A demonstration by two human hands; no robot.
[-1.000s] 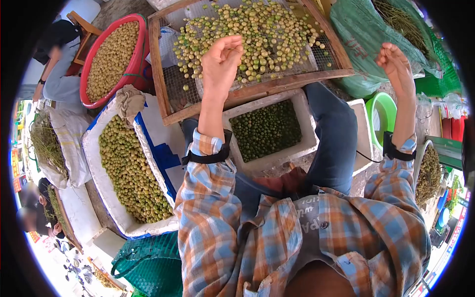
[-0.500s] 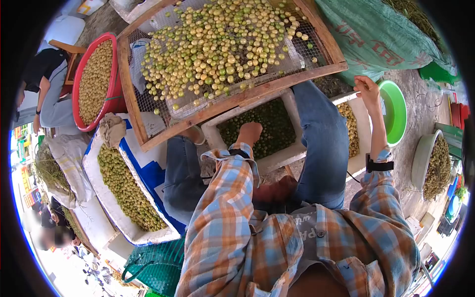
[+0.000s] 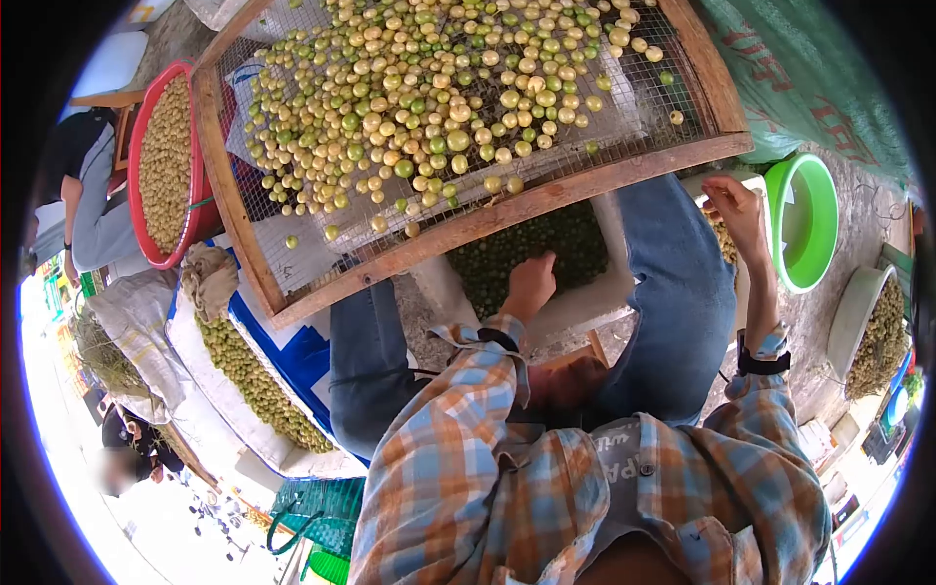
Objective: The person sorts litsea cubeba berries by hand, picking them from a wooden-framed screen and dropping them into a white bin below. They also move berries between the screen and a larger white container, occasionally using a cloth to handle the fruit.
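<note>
Resting left hand [image 3: 531, 283] on green fruit [image 3: 570, 244] in foam box [image 3: 590, 307] under sieve [image 3: 546, 201], fingers [image 3: 527, 269] curled. Holding right hand [image 3: 736, 210] over side box [image 3: 753, 179], fingers bunched together

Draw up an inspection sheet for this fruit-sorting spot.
Surface: wire-mesh tray in a wooden frame, covered with yellow-green fruit.
Job's things: white foam box of dark green fruit under the tray; second foam box beside it.
Clutter: rag on the left foam box; green basin.
Hands: left hand over the dark green fruit, right hand over the second foam box; grips unclear.
Cables: nothing seen.
Surroundings: red basin of fruit, seated person, green sack.
</note>
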